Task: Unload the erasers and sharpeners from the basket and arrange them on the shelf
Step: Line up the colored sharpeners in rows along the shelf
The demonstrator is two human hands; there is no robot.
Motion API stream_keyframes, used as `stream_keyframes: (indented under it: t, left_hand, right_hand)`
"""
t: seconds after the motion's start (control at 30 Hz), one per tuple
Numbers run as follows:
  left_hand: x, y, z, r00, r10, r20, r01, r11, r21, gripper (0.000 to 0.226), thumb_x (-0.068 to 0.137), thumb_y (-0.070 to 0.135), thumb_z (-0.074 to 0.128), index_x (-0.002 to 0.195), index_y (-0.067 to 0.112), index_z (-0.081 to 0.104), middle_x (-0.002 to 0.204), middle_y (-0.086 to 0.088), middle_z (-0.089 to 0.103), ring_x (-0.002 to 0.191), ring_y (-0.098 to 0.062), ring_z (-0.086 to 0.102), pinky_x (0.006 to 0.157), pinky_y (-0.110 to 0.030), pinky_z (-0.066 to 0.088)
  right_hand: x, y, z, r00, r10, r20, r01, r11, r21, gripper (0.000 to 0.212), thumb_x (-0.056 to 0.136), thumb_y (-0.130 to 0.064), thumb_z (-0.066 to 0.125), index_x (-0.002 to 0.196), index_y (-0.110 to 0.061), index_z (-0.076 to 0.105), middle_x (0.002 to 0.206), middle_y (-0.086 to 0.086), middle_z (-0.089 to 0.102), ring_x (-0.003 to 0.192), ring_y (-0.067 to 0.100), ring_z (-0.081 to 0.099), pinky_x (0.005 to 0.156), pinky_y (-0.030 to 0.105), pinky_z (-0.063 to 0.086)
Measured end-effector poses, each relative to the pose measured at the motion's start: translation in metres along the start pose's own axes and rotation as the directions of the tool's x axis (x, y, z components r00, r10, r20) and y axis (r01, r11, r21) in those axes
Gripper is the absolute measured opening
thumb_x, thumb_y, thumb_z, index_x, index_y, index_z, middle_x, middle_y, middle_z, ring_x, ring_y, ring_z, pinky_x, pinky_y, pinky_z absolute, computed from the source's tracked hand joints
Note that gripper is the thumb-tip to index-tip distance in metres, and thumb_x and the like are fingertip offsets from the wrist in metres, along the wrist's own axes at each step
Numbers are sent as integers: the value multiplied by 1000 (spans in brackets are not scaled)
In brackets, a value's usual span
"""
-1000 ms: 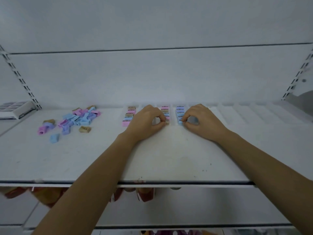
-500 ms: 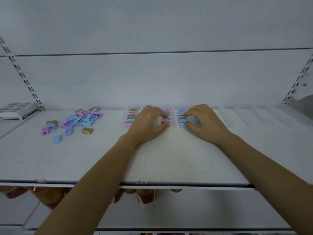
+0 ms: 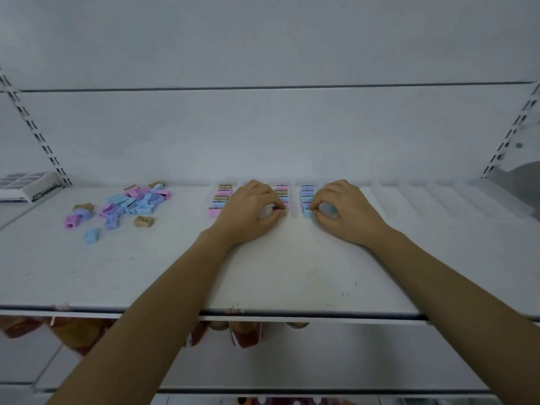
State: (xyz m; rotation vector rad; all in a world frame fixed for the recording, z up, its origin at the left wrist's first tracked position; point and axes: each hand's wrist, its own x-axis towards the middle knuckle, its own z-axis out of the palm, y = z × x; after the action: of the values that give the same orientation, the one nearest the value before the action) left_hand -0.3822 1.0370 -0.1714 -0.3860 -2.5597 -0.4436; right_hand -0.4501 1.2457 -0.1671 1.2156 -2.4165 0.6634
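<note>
Cool, flat, rather dim light washes over everything, bluish and even, without glare. Only faint shadows fall on the shelf. The slotted uprights lean and bow at the edges, and the packages below smear into blur.

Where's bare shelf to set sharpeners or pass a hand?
Free: divider lanes right of the right hand; gap between loose pile and leftmost row; shelf front. Crowded: that pile; filled rows, left hand pinching a brown sharpener, right a blue sharpener.
</note>
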Motion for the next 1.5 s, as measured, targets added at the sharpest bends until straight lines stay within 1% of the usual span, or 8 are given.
stream_keyframes:
  t: [0.33, 0.53, 0.7, 0.8, 0.9, 1.1, 1.3, 1.5]
  left_hand:
    - [0, -3, 3, 999, 23, 31, -24, 999, 37, 30, 83, 35, 48, 90, 16, 70, 90, 2, 67, 90, -19, 56, 82, -30, 43]
    - [2, 1, -4, 998, 20, -54, -16, 996, 84, 33, 83, 33, 49, 94, 9, 69, 92, -6, 67, 88, -26, 58, 80, -23, 36]
    - [17, -5, -37, 1000, -25, -4, 25, 980, 196, 44, 86, 45, 43, 103, 12, 67, 105, -6, 66, 100, -25, 56, 83, -25, 35]
    - [22, -13, -73, 1000, -20, 4, 19, 960, 280, 29, 91, 32, 52, 110, 14, 65, 112, -5, 64, 106, -25, 53, 87, -33, 37]
    - [15, -28, -117, 998, -37, 49, 17, 932, 362, 26, 93, 31, 50, 110, 16, 63, 112, -2, 63, 105, -23, 53, 83, -32, 37]
    - [-42, -66, -202, 987, -130, 94, 71, 879, 471, 22, 93, 33, 47, 103, 21, 62, 105, 4, 63, 96, -16, 56, 73, -27, 38]
    - [-113, -104, -263, 966, -240, 96, 156, 837, 524, 20, 93, 32, 47, 101, 21, 62, 102, 5, 61, 89, -13, 54, 72, -26, 37]
    - [-155, -142, -283, 921, -356, 158, 234, 831, 505, 18, 92, 27, 49, 103, 22, 62, 109, 3, 60, 95, -16, 57, 75, -29, 41]
  right_hand:
    - [-1, 4, 3, 1000, 9, -13, -8, 999, 54, 10, 78, -12, 61, 84, -8, 67, 89, 6, 66, 91, 27, 55, 80, 29, 36]
    - [1, 6, 4, 998, -8, -67, 12, 998, 60, 11, 80, -8, 63, 91, -8, 66, 94, 6, 65, 94, 27, 53, 79, 21, 28]
    - [16, -7, -4, 998, -63, 7, 63, 998, -8, 17, 83, -16, 60, 97, -9, 65, 98, 7, 65, 95, 28, 55, 82, 29, 32]
    - [31, -29, -8, 988, -106, 109, 108, 994, -14, 22, 87, -20, 58, 108, -13, 62, 108, 3, 63, 102, 21, 52, 86, 29, 35]
    - [51, -61, -8, 975, -145, 169, 146, 989, 8, 24, 88, -22, 55, 112, -17, 60, 110, -1, 61, 101, 16, 53, 82, 26, 37]
    - [85, -146, 19, 965, -197, 175, 179, 977, 116, 13, 88, -24, 54, 96, -20, 64, 96, -5, 63, 89, 14, 57, 82, 35, 47]
    - [112, -216, 53, 939, -242, 246, 227, 970, 86, 16, 88, -25, 52, 97, -17, 63, 96, -3, 63, 86, 15, 57, 81, 37, 48]
    - [139, -259, 83, 913, -238, 332, 235, 971, 50, 18, 89, -25, 51, 101, -17, 61, 101, -2, 60, 90, 14, 53, 80, 31, 45]
